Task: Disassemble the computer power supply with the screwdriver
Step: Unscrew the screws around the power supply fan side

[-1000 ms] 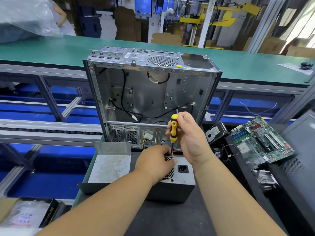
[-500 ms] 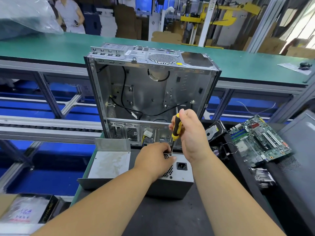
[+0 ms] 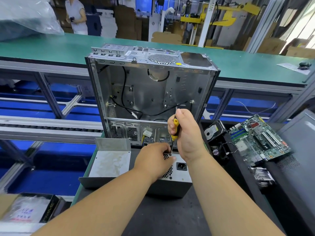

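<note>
Power supply [image 3: 177, 178] lying on the dark desk [image 3: 163, 217], just in front of the gutted computer case [image 3: 150, 92], perforated vent and black socket facing up. Screwdriver [image 3: 174, 132] standing nearly upright over its far top edge, yellow-and-black handle up, tip down at the vent's corner. Right hand [image 3: 188, 133] wrapping its fingers [image 3: 171, 126] around the handle, thumb on top. Left hand [image 3: 154, 160] resting on the vent, fingers curled down over the unit's far edge, thumb lying near the tip; whether actually gripping or only steadying, unclear.

Detached metal cover [image 3: 109, 162] lying touching the unit's left side, one flap standing up at the far end, its near corner overhanging the desk's green left edge. Case standing open toward the viewer, black cables trailing inside, a small yellow sticker on top too small to read. Hard drive [image 3: 214, 132], small fan [image 3: 218, 151] and green motherboard [image 3: 259, 143] lying to the right, close together, print on them illegible. Grey panel [image 3: 301, 147] leaning at the far right. Open dark surface stretching near, between the forearms.

Box [image 3: 29, 212] sitting at lower left, gold lettering on its side blurred. Green conveyor [image 3: 51, 50] running behind the case. Person [image 3: 76, 16] standing beyond it.
</note>
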Tool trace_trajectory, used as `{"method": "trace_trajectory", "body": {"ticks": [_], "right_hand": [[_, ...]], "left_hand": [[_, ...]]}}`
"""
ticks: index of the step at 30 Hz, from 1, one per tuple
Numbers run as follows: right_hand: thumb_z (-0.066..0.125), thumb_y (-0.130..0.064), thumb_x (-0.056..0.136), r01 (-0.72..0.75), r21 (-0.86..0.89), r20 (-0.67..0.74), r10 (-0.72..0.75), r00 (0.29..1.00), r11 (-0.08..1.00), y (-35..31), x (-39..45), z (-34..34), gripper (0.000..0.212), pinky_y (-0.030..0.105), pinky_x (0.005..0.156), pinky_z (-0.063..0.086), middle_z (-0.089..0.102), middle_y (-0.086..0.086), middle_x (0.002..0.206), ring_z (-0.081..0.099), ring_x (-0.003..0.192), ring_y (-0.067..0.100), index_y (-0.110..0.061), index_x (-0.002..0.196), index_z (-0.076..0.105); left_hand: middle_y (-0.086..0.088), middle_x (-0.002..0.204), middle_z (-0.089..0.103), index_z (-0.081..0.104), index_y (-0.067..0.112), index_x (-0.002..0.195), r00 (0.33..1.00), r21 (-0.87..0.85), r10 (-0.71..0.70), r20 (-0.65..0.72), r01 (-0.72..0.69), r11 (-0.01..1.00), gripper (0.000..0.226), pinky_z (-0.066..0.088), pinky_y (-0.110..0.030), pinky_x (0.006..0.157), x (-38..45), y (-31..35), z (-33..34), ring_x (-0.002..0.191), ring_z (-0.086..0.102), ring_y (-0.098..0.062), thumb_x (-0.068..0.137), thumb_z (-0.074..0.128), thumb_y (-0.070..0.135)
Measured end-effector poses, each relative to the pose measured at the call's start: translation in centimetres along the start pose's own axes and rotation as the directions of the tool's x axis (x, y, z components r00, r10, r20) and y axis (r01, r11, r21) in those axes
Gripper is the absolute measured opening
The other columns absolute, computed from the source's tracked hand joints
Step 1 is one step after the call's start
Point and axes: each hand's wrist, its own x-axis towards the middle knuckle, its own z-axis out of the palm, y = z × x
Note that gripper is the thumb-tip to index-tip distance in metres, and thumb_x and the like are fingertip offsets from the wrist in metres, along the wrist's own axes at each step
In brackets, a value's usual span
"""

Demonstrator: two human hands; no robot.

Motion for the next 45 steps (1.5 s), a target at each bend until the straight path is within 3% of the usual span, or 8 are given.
{"method": "trace_trajectory", "body": {"ticks": [7,12,18,23,30,36,42,45], "right_hand": [[0.051,-0.031,0.101,-0.026,-0.122,-0.093,0.015,0.996,0.992,-1.0,-0.5,-0.3,0.022,0.041,0.082,0.050,0.069,-0.004,0.085,0.064,0.081,0.016,-0.016,0.089,0.062],[0.038,-0.030,0.106,-0.058,-0.020,-0.115,0.055,0.992,0.998,-1.1,-0.6,-0.3,0.039,0.035,0.073,0.042,0.060,-0.002,0.070,0.055,0.067,0.013,-0.016,0.082,0.065],[0.031,-0.043,0.101,-0.026,0.150,0.084,0.013,0.996,0.988,-0.7,-1.3,0.3,0.049,0.025,0.053,0.025,0.037,-0.002,0.053,0.029,0.051,0.013,-0.010,0.073,0.055],[0.046,-0.032,0.093,0.018,-0.049,0.060,-0.015,0.998,0.999,-0.8,-1.7,0.5,0.019,0.023,0.059,0.039,0.055,0.000,0.070,0.045,0.061,0.014,-0.015,0.084,0.047],[0.052,-0.029,0.101,-0.065,-0.137,-0.162,0.042,0.986,0.989,-2.0,-1.1,-0.5,0.022,0.025,0.062,0.048,0.065,-0.004,0.075,0.063,0.073,0.014,-0.014,0.086,0.056],[0.040,-0.032,0.103,-0.058,-0.092,-0.082,0.050,0.995,0.994,-1.8,-1.1,0.1,0.035,0.035,0.072,0.044,0.062,-0.002,0.071,0.056,0.068,0.016,-0.019,0.081,0.064],[0.037,-0.039,0.100,-0.024,0.217,0.030,0.018,0.999,0.976,-1.2,-1.1,0.0,0.040,0.025,0.052,0.028,0.041,-0.001,0.055,0.030,0.051,0.013,-0.013,0.075,0.054],[0.046,-0.035,0.094,0.003,0.077,0.019,-0.005,1.000,0.997,-1.2,-1.3,-0.1,0.022,0.025,0.056,0.034,0.050,0.000,0.065,0.038,0.056,0.014,-0.015,0.084,0.048]], "left_hand": [[0.013,0.093,0.063,0.050,0.037,0.080,1.000,0.014,0.011,0.006,-0.011,1.000,0.021,0.046,-0.028,0.075,0.0,-0.1,0.1,0.092,0.056,-0.012,0.083,0.063,0.053],[0.014,0.096,0.063,0.052,0.039,0.085,1.000,0.005,0.011,0.014,-0.011,1.000,0.017,0.047,-0.029,0.079,-0.3,-0.1,0.1,0.095,0.056,-0.012,0.084,0.063,0.052],[0.015,0.092,0.061,0.049,0.039,0.080,1.000,0.005,-0.004,0.013,0.004,1.000,0.020,0.040,-0.027,0.070,-0.4,0.1,-0.1,0.092,0.055,-0.013,0.082,0.063,0.053],[0.013,0.087,0.059,0.044,0.037,0.072,1.000,0.026,0.014,0.009,-0.014,1.000,0.026,0.038,-0.027,0.069,-0.5,0.2,-0.2,0.088,0.054,-0.013,0.082,0.063,0.051],[0.015,0.096,0.063,0.050,0.039,0.082,1.000,0.001,0.013,-0.001,-0.013,1.000,0.019,0.045,-0.026,0.078,-0.7,0.2,-0.2,0.095,0.055,-0.010,0.083,0.065,0.052],[0.013,0.094,0.064,0.052,0.038,0.083,0.999,0.010,0.031,-0.010,-0.031,0.999,0.018,0.045,-0.026,0.078,-0.9,0.2,-0.1,0.095,0.057,-0.011,0.083,0.064,0.051],[0.015,0.096,0.063,0.056,0.037,0.087,0.999,0.009,0.023,-0.024,-0.023,1.000,0.017,0.040,-0.024,0.075,-1.0,0.2,-0.1,0.095,0.055,-0.010,0.083,0.065,0.050],[0.016,0.091,0.059,0.050,0.038,0.082,1.000,0.010,0.024,-0.019,-0.024,1.000,0.019,0.039,-0.025,0.073,-1.0,0.2,-0.1,0.093,0.054,-0.010,0.082,0.065,0.051]]}}
